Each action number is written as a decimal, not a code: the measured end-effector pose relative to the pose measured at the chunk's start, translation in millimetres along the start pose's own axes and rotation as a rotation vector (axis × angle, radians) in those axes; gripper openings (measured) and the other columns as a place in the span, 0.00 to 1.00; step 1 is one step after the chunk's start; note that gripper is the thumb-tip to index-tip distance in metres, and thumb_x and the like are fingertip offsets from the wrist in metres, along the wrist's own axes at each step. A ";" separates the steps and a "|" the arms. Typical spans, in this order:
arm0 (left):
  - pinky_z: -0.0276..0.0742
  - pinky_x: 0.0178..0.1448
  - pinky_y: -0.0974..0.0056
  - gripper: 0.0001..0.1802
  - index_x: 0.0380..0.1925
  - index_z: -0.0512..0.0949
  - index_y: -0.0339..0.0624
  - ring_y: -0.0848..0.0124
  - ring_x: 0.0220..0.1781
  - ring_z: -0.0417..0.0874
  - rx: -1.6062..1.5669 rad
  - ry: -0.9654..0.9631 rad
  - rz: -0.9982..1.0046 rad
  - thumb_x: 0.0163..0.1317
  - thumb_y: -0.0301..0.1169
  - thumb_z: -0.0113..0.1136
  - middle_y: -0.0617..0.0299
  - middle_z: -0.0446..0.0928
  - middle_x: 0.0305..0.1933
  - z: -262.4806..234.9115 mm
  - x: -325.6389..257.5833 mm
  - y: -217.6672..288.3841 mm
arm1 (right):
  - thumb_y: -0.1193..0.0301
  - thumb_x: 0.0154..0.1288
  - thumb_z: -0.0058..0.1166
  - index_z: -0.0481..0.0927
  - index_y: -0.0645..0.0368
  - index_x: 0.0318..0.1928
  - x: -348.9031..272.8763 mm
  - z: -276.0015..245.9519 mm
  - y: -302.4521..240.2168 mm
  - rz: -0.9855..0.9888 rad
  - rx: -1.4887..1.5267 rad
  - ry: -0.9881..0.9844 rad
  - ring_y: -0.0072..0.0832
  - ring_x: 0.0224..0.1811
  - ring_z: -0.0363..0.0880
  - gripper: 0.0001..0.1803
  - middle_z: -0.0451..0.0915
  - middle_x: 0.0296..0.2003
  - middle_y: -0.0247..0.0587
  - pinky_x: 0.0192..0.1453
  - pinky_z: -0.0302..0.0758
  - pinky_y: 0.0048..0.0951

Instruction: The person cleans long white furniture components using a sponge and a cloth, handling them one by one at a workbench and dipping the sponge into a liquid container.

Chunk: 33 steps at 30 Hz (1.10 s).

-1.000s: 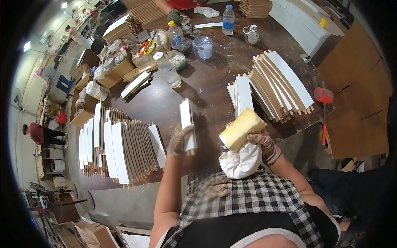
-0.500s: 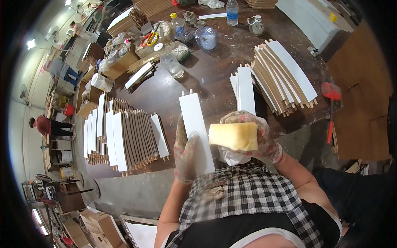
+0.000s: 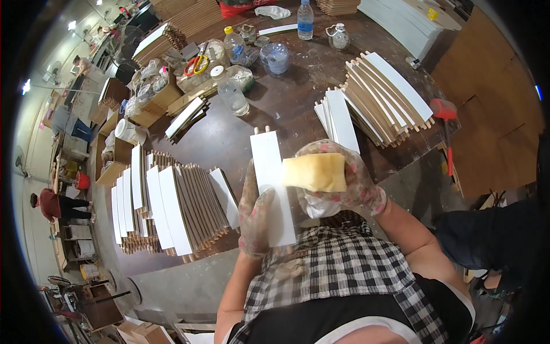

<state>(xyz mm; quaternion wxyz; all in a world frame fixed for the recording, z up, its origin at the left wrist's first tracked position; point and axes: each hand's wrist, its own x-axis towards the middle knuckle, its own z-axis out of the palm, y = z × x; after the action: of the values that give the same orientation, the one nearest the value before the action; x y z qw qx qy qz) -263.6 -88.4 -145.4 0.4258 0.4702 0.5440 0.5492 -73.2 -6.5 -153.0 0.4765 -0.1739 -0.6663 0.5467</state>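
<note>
White panel (image 3: 270, 178) now lying lengthwise toward the near table edge, two dowel pegs at its far end; a second ago stood on edge, turned flat since. Left hand (image 3: 254, 215), in a patterned glove, closed along the panel's near left edge, holding it steady. Right hand (image 3: 344, 183), gloved too, clamped on yellow sponge block (image 3: 315, 172), pressed onto the panel's right side; half a second back the block sat nearer. Likely sanding stroke under way on the broad face. Finished-looking stack (image 3: 172, 209) left, fanned stack (image 3: 384, 97) far right, on dark table (image 3: 229, 143).
</note>
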 end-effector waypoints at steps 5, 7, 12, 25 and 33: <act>0.61 0.67 0.62 0.33 0.66 0.55 0.34 0.63 0.64 0.66 -0.135 0.015 -0.053 0.61 0.29 0.50 0.47 0.61 0.67 -16.5 3.7 -7.2 | 0.55 0.47 0.68 0.68 0.58 0.58 -15.1 15.1 4.5 -0.055 -0.012 -0.120 0.36 0.46 0.80 0.40 0.77 0.48 0.48 0.50 0.81 0.36; 0.65 0.65 0.61 0.33 0.66 0.55 0.36 0.63 0.63 0.68 -0.191 0.008 -0.074 0.61 0.29 0.50 0.47 0.61 0.66 -18.3 4.7 -4.9 | 0.52 0.46 0.68 0.68 0.57 0.59 -22.1 18.2 1.9 -0.068 -0.102 -0.161 0.36 0.47 0.80 0.41 0.76 0.50 0.49 0.51 0.80 0.37; 0.70 0.61 0.61 0.34 0.67 0.55 0.38 0.64 0.60 0.71 -0.251 -0.026 -0.110 0.60 0.28 0.51 0.47 0.64 0.65 -16.8 5.3 1.5 | 0.53 0.45 0.69 0.70 0.61 0.51 -7.9 26.5 7.7 0.186 0.139 0.011 0.34 0.47 0.79 0.37 0.77 0.46 0.46 0.47 0.82 0.35; 0.70 0.56 0.67 0.32 0.65 0.58 0.35 0.72 0.54 0.73 -0.302 -0.001 -0.067 0.61 0.27 0.52 0.51 0.70 0.59 -12.3 4.9 -6.9 | 0.61 0.44 0.71 0.70 0.60 0.54 -22.3 24.6 8.9 -0.081 -0.214 -0.043 0.32 0.44 0.81 0.36 0.78 0.45 0.46 0.44 0.84 0.36; 0.67 0.59 0.66 0.32 0.64 0.58 0.31 0.70 0.55 0.72 -0.221 -0.011 -0.080 0.61 0.30 0.52 0.52 0.69 0.60 -15.4 9.3 -18.0 | 0.51 0.43 0.70 0.73 0.60 0.49 -13.9 26.9 3.1 -0.041 -0.294 0.081 0.31 0.36 0.82 0.37 0.80 0.40 0.42 0.39 0.84 0.29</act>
<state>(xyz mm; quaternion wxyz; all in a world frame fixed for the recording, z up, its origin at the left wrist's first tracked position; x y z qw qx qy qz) -281.3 -81.6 -162.3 0.4995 0.4013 0.4961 0.5860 -89.6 -31.0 -160.5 0.4836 -0.2499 -0.7226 0.4260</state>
